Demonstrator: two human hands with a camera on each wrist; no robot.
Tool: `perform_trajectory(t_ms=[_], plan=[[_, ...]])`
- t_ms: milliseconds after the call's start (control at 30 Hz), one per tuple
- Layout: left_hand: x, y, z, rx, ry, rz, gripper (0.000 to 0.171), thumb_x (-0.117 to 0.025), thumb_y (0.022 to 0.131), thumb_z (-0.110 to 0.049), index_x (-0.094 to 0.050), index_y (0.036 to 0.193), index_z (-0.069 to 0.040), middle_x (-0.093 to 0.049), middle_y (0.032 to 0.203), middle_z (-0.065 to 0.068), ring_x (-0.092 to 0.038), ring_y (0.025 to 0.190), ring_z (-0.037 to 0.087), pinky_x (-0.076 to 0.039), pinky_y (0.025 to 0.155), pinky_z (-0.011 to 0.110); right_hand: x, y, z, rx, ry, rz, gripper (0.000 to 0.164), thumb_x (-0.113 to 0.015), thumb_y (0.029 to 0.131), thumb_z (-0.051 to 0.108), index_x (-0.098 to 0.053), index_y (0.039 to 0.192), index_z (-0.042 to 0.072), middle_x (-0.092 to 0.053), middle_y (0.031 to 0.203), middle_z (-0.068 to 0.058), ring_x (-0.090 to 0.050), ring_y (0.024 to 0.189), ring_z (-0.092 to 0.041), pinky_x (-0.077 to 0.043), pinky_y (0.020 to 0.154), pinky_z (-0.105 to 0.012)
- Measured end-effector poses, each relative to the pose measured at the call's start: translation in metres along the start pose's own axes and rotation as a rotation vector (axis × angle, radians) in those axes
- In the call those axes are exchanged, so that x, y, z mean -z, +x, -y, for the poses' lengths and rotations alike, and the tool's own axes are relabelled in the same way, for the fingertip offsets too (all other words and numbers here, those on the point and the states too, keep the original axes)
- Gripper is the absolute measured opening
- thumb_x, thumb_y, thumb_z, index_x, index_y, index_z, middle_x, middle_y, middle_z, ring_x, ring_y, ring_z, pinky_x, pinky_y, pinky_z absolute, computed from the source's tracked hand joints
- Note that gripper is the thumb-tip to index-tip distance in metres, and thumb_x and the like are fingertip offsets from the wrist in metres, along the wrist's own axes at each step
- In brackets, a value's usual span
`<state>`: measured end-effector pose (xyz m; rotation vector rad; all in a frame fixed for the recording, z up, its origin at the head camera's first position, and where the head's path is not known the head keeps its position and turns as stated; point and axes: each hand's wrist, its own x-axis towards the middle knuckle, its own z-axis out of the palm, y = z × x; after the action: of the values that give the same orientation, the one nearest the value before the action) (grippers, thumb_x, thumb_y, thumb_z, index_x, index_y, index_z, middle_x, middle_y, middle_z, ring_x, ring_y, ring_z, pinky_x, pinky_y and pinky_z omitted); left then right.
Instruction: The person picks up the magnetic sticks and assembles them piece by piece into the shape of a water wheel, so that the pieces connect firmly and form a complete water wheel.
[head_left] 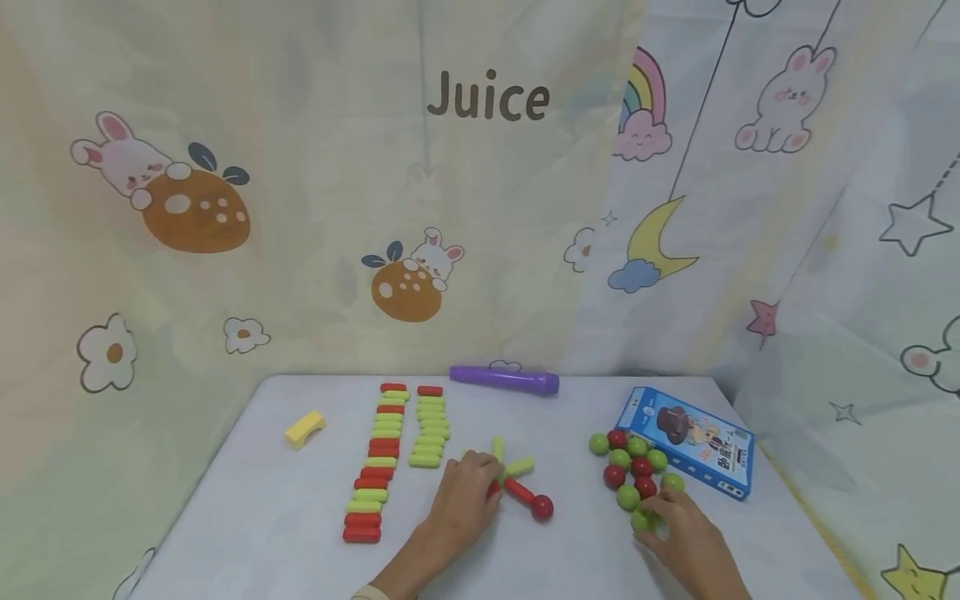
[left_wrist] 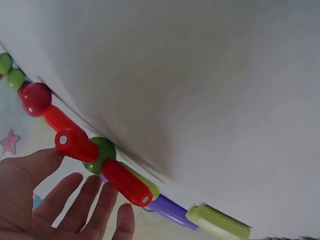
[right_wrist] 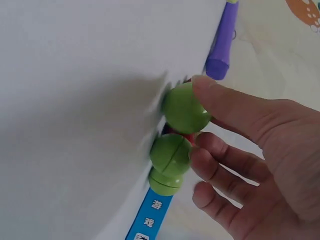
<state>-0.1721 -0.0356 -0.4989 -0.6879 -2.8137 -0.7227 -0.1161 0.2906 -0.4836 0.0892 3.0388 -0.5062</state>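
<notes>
My left hand [head_left: 465,492] is at a ball-and-stick piece on the white table. In the left wrist view, its thumb touches the end of a red stick [left_wrist: 77,145], and the fingers curl near the green ball [left_wrist: 102,156] at the centre. Other red and yellow-green sticks radiate from that ball, and one red stick [head_left: 519,490] ends in a red ball [head_left: 542,507]. On the right, my right hand [head_left: 690,533] pinches a green ball [right_wrist: 186,107] between thumb and fingers, at the near edge of a cluster of red and green balls [head_left: 628,497].
Two columns of red and yellow-green sticks [head_left: 386,426] lie left of centre. Beyond them on the left is a yellow arched block [head_left: 304,428]. A purple tapered stick [head_left: 504,379] lies along the back edge. Behind the balls sits a blue box [head_left: 693,437].
</notes>
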Motion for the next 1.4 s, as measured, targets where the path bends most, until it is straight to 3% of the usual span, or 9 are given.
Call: perform_trajectory(t_ms=[67, 200, 300, 400, 533, 700, 900, 1200, 1400], plan=[[0.0, 0.001, 0.0, -0.005, 0.0, 0.003, 0.025, -0.087, 0.092, -0.013, -0.081, 0.116, -0.01, -0.076, 0.122, 0.005, -0.066, 0.112, 0.02, -0.051, 0.086, 0.036, -0.003, 0.002, -0.001, -0.031, 0.013, 0.054, 0.041, -0.095, 0.082, 0.024, -0.079, 0.115, 0.005, -0.069, 0.125, -0.025, -0.066, 0.116, -0.048, -0.057, 0.096, -0.062], [0.0, 0.003, -0.003, -0.002, 0.024, 0.018, 0.022, -0.088, 0.091, -0.011, -0.082, 0.111, -0.01, -0.076, 0.118, 0.005, -0.066, 0.108, 0.019, -0.051, 0.085, 0.034, -0.008, 0.005, 0.001, -0.05, 0.032, 0.106, 0.04, -0.091, 0.086, 0.018, -0.077, 0.12, 0.002, -0.072, 0.12, -0.021, -0.069, 0.1, -0.037, -0.061, 0.091, -0.054], [0.0, 0.004, -0.003, 0.005, 0.033, 0.031, 0.02, -0.088, 0.09, -0.01, -0.083, 0.109, -0.01, -0.076, 0.116, 0.004, -0.066, 0.106, 0.018, -0.051, 0.084, 0.034, -0.011, 0.005, 0.008, -0.002, 0.13, 0.069, 0.037, -0.09, 0.086, 0.012, -0.077, 0.119, 0.002, -0.072, 0.102, -0.004, -0.062, 0.086, -0.018, -0.061, 0.08, -0.038], [0.001, 0.005, -0.001, -0.006, 0.031, 0.03, 0.018, -0.087, 0.091, -0.009, -0.083, 0.108, -0.01, -0.076, 0.116, 0.003, -0.067, 0.106, 0.018, -0.051, 0.085, 0.034, -0.015, 0.005, 0.024, 0.08, 0.283, -0.01, 0.034, -0.091, 0.084, 0.007, -0.078, 0.115, 0.007, -0.07, 0.093, 0.007, -0.062, 0.084, -0.012, -0.056, 0.074, -0.027], [0.001, 0.004, 0.001, -0.033, 0.04, 0.013, 0.017, -0.086, 0.091, -0.007, -0.084, 0.108, -0.009, -0.076, 0.116, 0.002, -0.067, 0.107, 0.018, -0.052, 0.086, 0.034, -0.025, 0.019, 0.048, 0.163, 0.448, -0.077, 0.033, -0.092, 0.082, 0.005, -0.078, 0.11, 0.014, -0.075, 0.098, 0.009, -0.068, 0.087, -0.01, -0.058, 0.074, -0.022], [0.001, 0.002, 0.001, -0.063, 0.058, -0.009, 0.017, -0.085, 0.092, -0.004, -0.083, 0.108, -0.008, -0.076, 0.116, 0.002, -0.069, 0.11, 0.018, -0.053, 0.087, 0.034, -0.041, 0.043, 0.063, 0.224, 0.544, -0.095, 0.038, -0.091, 0.082, -0.001, -0.079, 0.116, 0.01, -0.079, 0.104, 0.002, -0.075, 0.092, -0.017, -0.061, 0.078, -0.023], [0.001, 0.0, 0.002, -0.081, 0.048, -0.014, 0.017, -0.083, 0.093, -0.003, -0.083, 0.109, -0.008, -0.076, 0.116, 0.002, -0.07, 0.11, 0.019, -0.057, 0.093, 0.036, -0.054, 0.054, 0.067, 0.279, 0.571, -0.106, 0.039, -0.09, 0.081, -0.003, -0.081, 0.117, 0.01, -0.08, 0.108, 0.002, -0.075, 0.099, -0.018, -0.062, 0.082, -0.025], [0.001, 0.002, 0.005, -0.109, 0.029, -0.017, 0.019, -0.084, 0.092, -0.001, -0.083, 0.109, -0.008, -0.077, 0.116, 0.004, -0.069, 0.111, 0.02, -0.059, 0.099, 0.038, -0.059, 0.057, 0.068, 0.241, 0.521, -0.086, 0.037, -0.094, 0.078, 0.003, -0.082, 0.111, 0.016, -0.08, 0.106, 0.007, -0.071, 0.095, -0.015, -0.059, 0.081, -0.026], [0.002, 0.0, 0.001, -0.04, 0.053, -0.066, 0.024, -0.088, 0.09, -0.013, -0.081, 0.112, -0.008, -0.071, 0.108, 0.002, -0.059, 0.1, 0.018, -0.052, 0.082, 0.032, -0.053, 0.051, 0.065, 0.229, 0.465, -0.073, 0.05, -0.095, 0.08, 0.009, -0.078, 0.126, 0.015, -0.077, 0.108, 0.007, -0.068, 0.098, -0.014, -0.059, 0.082, -0.025]])
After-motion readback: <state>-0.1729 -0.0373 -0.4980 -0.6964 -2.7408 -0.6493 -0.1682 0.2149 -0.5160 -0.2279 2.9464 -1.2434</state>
